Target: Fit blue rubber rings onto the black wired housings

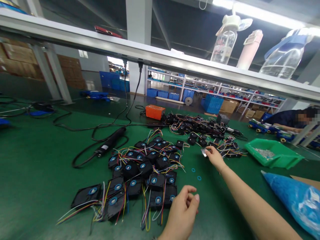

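Near the front edge, my left hand [182, 213] is half curled over the green mat, thumb and index finger apart, with nothing seen in it. Beside it lie several black blower fans [133, 188] with blue rings on their hubs and coloured wires. My right hand [215, 157] reaches forward over the mat, its fingers pinched on a small silvery flat piece [204, 152] whose exact kind I cannot make out. Two loose blue rings [199, 178] lie on the mat between my hands. Past my right hand is a heap of more black fans [195, 124] with wires.
A green bin [280, 156] of small pale parts and a blue plastic bag [297, 203] are at right. A black corded electric screwdriver [110, 142] lies at left. An orange box [155, 112] stands behind. Overhead runs a shelf [160, 53] with bottles. A person [292, 118] sits far right.
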Available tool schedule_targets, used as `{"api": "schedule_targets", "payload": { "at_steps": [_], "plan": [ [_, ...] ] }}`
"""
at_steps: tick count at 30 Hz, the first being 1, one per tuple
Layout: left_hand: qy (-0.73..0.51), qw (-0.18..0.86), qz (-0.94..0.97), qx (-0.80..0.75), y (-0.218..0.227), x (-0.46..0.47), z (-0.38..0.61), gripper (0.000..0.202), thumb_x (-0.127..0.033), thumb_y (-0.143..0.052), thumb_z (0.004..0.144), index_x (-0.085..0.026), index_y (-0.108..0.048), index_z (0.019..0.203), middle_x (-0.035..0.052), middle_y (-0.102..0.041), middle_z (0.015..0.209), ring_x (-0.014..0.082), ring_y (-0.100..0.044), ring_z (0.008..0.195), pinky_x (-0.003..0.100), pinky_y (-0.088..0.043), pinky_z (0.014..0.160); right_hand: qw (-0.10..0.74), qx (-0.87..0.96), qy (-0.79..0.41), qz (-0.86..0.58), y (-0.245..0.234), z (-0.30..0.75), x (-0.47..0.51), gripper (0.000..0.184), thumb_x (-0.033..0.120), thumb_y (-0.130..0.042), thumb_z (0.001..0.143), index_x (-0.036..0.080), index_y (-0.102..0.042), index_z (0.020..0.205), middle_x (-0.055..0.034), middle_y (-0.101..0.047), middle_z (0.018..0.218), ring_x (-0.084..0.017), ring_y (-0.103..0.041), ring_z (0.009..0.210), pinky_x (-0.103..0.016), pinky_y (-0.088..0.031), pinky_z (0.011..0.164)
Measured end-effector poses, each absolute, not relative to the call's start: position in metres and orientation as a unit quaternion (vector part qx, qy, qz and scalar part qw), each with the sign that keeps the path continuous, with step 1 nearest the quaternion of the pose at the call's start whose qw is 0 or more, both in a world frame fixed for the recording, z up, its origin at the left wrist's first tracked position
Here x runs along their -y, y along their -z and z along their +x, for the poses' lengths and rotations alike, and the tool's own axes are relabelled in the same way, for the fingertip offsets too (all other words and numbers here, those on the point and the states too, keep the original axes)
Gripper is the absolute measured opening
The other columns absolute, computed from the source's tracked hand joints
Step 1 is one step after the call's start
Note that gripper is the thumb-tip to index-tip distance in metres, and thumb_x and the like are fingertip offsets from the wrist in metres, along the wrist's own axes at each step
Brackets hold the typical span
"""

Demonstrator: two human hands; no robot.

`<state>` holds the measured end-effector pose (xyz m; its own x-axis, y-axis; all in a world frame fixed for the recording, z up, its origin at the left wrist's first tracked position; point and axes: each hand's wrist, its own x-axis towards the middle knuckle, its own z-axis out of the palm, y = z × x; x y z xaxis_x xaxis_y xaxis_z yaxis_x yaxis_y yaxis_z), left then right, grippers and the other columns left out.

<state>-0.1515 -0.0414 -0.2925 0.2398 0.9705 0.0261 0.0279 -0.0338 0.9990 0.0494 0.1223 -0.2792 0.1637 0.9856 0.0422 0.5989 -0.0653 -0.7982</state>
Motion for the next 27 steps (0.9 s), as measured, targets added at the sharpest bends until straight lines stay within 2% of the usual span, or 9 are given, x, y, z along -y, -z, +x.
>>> {"api": "schedule_targets", "payload": {
  "at_steps": [4,7,10,12,15,18,21,23,27],
  "plan": [
    [-0.477,0.551,0.531,-0.433,0.293,0.039,-0.152,0.044,-0.034,-0.054,0.082,-0.015,-0.042,0.120,0.0114,-0.052,0.109,0.0164,-0.054,0.083,0.029,-0.045,0.075,0.396,0.561,-0.434,-0.583,0.271,0.036,-0.062,0.044,0.051,-0.031,0.087,0.019,-0.046,0.113,-0.0072,-0.061,0.100,-0.021,-0.061,0.082,-0.029,-0.047,0.062],
    [-0.484,0.578,0.519,-0.404,0.291,0.040,-0.152,0.060,-0.035,-0.058,0.080,-0.016,-0.032,0.130,0.0141,-0.043,0.126,0.0216,-0.048,0.106,0.032,-0.040,0.090,0.393,0.515,-0.564,-0.512,0.273,0.017,-0.009,0.038,0.050,-0.039,0.085,0.019,-0.050,0.104,-0.0066,-0.062,0.090,-0.019,-0.061,0.072,-0.027,-0.046,0.057],
    [-0.461,0.626,0.526,-0.345,0.286,0.043,-0.153,0.064,-0.035,-0.062,0.079,-0.017,-0.030,0.131,0.0115,-0.043,0.129,0.0232,-0.041,0.118,0.034,-0.031,0.100,0.386,0.431,-0.693,-0.430,0.281,0.004,0.026,0.026,0.044,-0.047,0.083,0.019,-0.049,0.091,-0.0030,-0.059,0.077,-0.015,-0.059,0.064,-0.024,-0.044,0.055],
    [-0.431,0.663,0.522,-0.319,0.284,0.047,-0.151,0.061,-0.033,-0.064,0.076,-0.017,-0.034,0.127,0.0103,-0.048,0.124,0.0238,-0.043,0.115,0.035,-0.031,0.099,0.365,0.478,-0.656,-0.456,0.290,0.007,0.031,0.025,0.045,-0.044,0.084,0.020,-0.046,0.084,0.0003,-0.056,0.068,-0.013,-0.056,0.055,-0.023,-0.042,0.049],
    [-0.402,0.704,0.492,-0.318,0.289,0.051,-0.146,0.052,-0.026,-0.066,0.072,-0.015,-0.042,0.117,0.0096,-0.054,0.113,0.0235,-0.048,0.107,0.035,-0.034,0.095,0.336,0.610,-0.482,-0.532,0.305,0.025,0.017,0.033,0.051,-0.042,0.084,0.019,-0.046,0.076,0.0022,-0.052,0.060,-0.013,-0.052,0.048,-0.023,-0.041,0.046],
    [-0.391,0.717,0.461,-0.347,0.297,0.054,-0.140,0.047,-0.020,-0.065,0.068,-0.014,-0.045,0.111,0.0076,-0.057,0.102,0.0203,-0.049,0.097,0.032,-0.035,0.089,0.343,0.655,-0.367,-0.564,0.314,0.041,-0.010,0.030,0.047,-0.045,0.084,0.018,-0.054,0.080,-0.0015,-0.056,0.069,-0.016,-0.056,0.061,-0.028,-0.044,0.060],
    [-0.389,0.728,0.434,-0.360,0.300,0.052,-0.137,0.048,-0.019,-0.066,0.067,-0.015,-0.045,0.110,0.0054,-0.056,0.097,0.0178,-0.049,0.090,0.029,-0.036,0.082,0.339,0.683,-0.273,-0.586,0.319,0.042,-0.032,0.024,0.037,-0.048,0.083,0.019,-0.060,0.092,-0.0042,-0.056,0.080,-0.019,-0.055,0.076,-0.033,-0.042,0.075],
    [-0.392,0.739,0.415,-0.358,0.298,0.049,-0.137,0.050,-0.020,-0.066,0.066,-0.017,-0.043,0.110,0.0051,-0.055,0.099,0.0175,-0.049,0.089,0.028,-0.038,0.077,0.327,0.694,-0.233,-0.598,0.323,0.038,-0.040,0.019,0.032,-0.050,0.082,0.020,-0.062,0.091,-0.0041,-0.055,0.081,-0.019,-0.053,0.077,-0.033,-0.040,0.077],
    [-0.400,0.742,0.383,-0.378,0.292,0.045,-0.139,0.054,-0.018,-0.067,0.063,-0.021,-0.043,0.111,0.0037,-0.053,0.100,0.0163,-0.049,0.087,0.026,-0.039,0.074,0.306,0.705,-0.201,-0.608,0.325,0.035,-0.043,0.013,0.026,-0.051,0.081,0.019,-0.060,0.076,-0.0026,-0.053,0.075,-0.018,-0.052,0.073,-0.030,-0.040,0.072]
  ]
}}
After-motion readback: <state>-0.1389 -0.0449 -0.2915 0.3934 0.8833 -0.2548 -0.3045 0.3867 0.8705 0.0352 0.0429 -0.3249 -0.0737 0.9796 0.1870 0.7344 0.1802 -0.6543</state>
